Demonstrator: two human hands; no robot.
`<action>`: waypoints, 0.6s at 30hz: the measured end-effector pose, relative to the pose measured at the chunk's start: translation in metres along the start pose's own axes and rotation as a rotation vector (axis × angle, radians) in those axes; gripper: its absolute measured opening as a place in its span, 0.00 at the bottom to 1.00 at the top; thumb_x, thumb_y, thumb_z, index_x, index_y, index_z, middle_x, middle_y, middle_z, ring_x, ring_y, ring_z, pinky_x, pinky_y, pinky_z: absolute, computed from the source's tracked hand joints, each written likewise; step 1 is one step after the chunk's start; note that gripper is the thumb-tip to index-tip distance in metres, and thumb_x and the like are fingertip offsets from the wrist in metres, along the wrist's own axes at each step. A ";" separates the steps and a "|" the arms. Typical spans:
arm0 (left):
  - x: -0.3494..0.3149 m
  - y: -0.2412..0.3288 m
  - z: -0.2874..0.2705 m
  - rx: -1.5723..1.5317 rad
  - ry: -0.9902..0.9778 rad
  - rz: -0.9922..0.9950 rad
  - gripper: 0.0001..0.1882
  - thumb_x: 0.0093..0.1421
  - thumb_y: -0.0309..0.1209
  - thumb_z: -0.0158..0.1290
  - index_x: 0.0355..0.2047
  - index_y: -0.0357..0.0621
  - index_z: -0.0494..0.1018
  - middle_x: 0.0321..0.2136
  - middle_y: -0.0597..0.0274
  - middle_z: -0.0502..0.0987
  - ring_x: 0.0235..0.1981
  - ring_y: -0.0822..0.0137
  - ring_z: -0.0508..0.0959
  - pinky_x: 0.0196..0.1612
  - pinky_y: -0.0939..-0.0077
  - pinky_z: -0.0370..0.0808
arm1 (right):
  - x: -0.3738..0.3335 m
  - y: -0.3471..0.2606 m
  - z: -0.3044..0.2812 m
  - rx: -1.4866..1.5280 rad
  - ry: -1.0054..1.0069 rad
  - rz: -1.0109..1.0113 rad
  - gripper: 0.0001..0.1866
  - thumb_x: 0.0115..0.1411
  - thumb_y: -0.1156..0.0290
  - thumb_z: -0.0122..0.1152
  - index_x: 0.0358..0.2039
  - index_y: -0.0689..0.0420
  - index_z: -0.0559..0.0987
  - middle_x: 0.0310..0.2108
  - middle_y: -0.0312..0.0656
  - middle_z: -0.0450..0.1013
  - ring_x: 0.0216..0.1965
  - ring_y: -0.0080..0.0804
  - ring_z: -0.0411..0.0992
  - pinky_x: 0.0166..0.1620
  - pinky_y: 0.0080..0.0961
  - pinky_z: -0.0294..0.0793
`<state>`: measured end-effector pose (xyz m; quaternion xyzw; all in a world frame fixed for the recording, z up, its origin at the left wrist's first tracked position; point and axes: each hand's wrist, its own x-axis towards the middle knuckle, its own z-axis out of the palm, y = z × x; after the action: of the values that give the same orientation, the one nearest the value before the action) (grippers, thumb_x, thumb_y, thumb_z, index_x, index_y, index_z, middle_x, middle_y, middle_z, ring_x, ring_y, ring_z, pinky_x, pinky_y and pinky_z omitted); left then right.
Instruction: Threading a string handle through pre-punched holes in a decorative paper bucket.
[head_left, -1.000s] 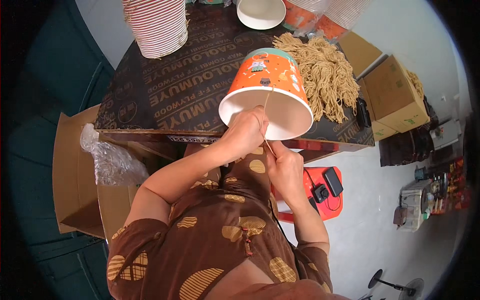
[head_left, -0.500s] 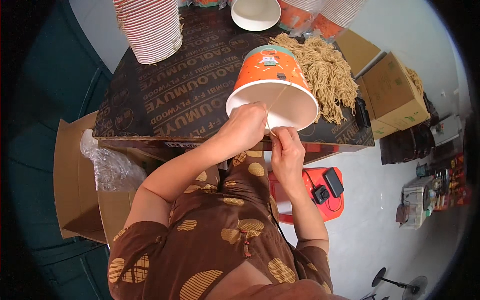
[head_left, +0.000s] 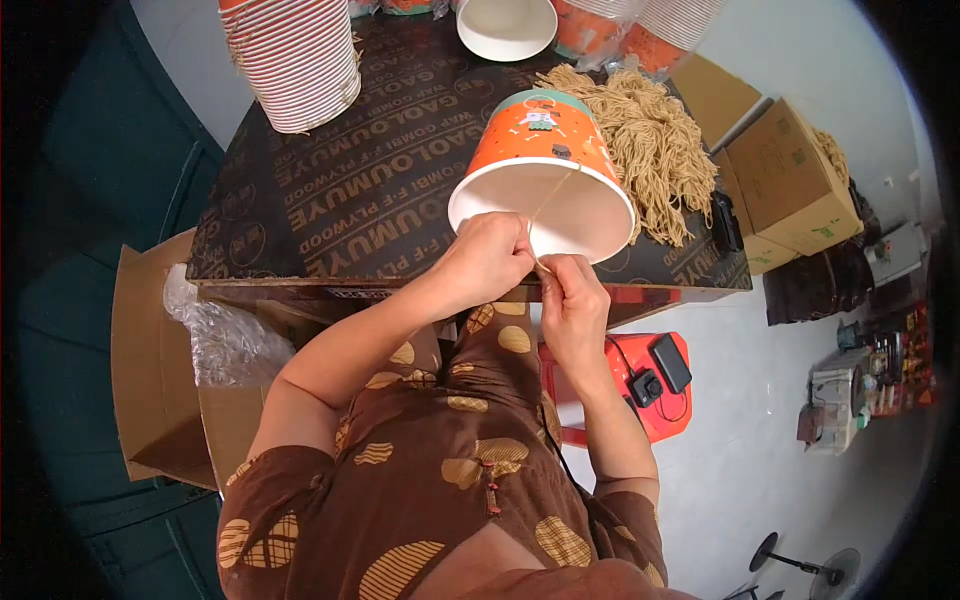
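Note:
An orange paper bucket [head_left: 545, 135] with a green base band lies on its side near the table's front edge, its white mouth toward me. A thin tan cord [head_left: 549, 197] runs from the bucket's rim down across the opening to my fingers. My left hand [head_left: 492, 250], curled at the lower left of the rim, pinches the cord. Just beside it my right hand [head_left: 575, 300] also pinches the cord between thumb and finger, below the rim. The fingertips of both hands nearly meet. The exact shape of the cord between them is too small to tell.
A heap of tan cords [head_left: 650, 150] lies right of the bucket on the dark plywood table [head_left: 340, 200]. Stacked buckets [head_left: 295, 70] stand at the far left, and a white-mouthed bucket [head_left: 507, 27] at the back. Cardboard boxes [head_left: 790, 180] and a red stool [head_left: 655, 415] are to the right.
My left hand has shifted slightly downward, and its fingers sit a little closer to the right hand. The bucket stays in nearly the same place, and both hands keep the cord.

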<state>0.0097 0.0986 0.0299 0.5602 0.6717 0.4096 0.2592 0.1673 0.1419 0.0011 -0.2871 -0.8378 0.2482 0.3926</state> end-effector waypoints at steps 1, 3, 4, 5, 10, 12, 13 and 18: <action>0.000 -0.003 0.002 0.009 0.033 0.028 0.05 0.50 0.24 0.53 0.21 0.33 0.75 0.24 0.41 0.77 0.30 0.42 0.79 0.35 0.55 0.75 | 0.000 0.000 0.000 0.000 -0.001 0.000 0.07 0.55 0.82 0.58 0.35 0.60 0.77 0.31 0.51 0.73 0.32 0.54 0.75 0.33 0.41 0.74; 0.000 -0.008 0.006 0.018 0.070 0.053 0.05 0.50 0.24 0.53 0.21 0.33 0.75 0.24 0.41 0.78 0.30 0.43 0.79 0.35 0.55 0.75 | 0.001 -0.001 0.000 0.007 -0.002 -0.012 0.06 0.56 0.81 0.58 0.35 0.60 0.76 0.31 0.51 0.73 0.32 0.54 0.74 0.33 0.41 0.74; 0.000 -0.010 0.008 0.045 0.108 0.075 0.05 0.50 0.24 0.53 0.22 0.33 0.75 0.24 0.41 0.78 0.30 0.43 0.79 0.36 0.55 0.75 | 0.001 -0.001 0.000 0.009 -0.004 -0.014 0.06 0.56 0.81 0.58 0.35 0.60 0.76 0.31 0.51 0.73 0.32 0.54 0.74 0.33 0.41 0.74; 0.002 -0.011 0.010 0.071 0.142 0.100 0.05 0.51 0.24 0.53 0.22 0.33 0.75 0.24 0.41 0.78 0.31 0.43 0.79 0.36 0.55 0.75 | 0.001 -0.001 0.001 0.002 -0.001 -0.014 0.05 0.57 0.81 0.58 0.35 0.61 0.76 0.31 0.51 0.73 0.31 0.54 0.74 0.33 0.41 0.73; 0.001 -0.007 0.008 0.030 0.038 -0.026 0.06 0.55 0.23 0.51 0.26 0.31 0.75 0.22 0.47 0.77 0.24 0.56 0.78 0.26 0.65 0.75 | 0.002 0.001 0.001 0.016 -0.005 0.024 0.03 0.59 0.79 0.58 0.34 0.63 0.74 0.31 0.52 0.72 0.31 0.55 0.74 0.32 0.42 0.73; 0.002 -0.009 0.007 0.026 -0.010 -0.045 0.07 0.58 0.22 0.50 0.28 0.29 0.74 0.20 0.54 0.77 0.15 0.69 0.77 0.16 0.74 0.75 | 0.003 0.000 0.000 -0.004 -0.008 0.022 0.03 0.60 0.78 0.58 0.33 0.64 0.74 0.31 0.53 0.72 0.30 0.56 0.74 0.32 0.42 0.72; 0.002 -0.011 0.007 0.015 -0.016 -0.028 0.06 0.58 0.22 0.50 0.28 0.29 0.74 0.19 0.55 0.76 0.15 0.69 0.77 0.17 0.74 0.75 | 0.003 0.000 0.001 -0.004 -0.007 0.023 0.03 0.60 0.78 0.58 0.33 0.64 0.74 0.31 0.53 0.72 0.30 0.56 0.74 0.32 0.42 0.72; 0.003 -0.014 0.005 0.029 -0.037 0.067 0.06 0.59 0.22 0.51 0.28 0.29 0.74 0.17 0.57 0.75 0.15 0.70 0.76 0.17 0.73 0.75 | 0.008 -0.002 0.000 -0.009 0.009 0.119 0.05 0.61 0.76 0.58 0.32 0.64 0.75 0.25 0.52 0.73 0.26 0.53 0.74 0.29 0.39 0.72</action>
<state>0.0050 0.1027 0.0157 0.5933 0.6537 0.3980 0.2496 0.1630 0.1459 0.0060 -0.3392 -0.8186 0.2663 0.3795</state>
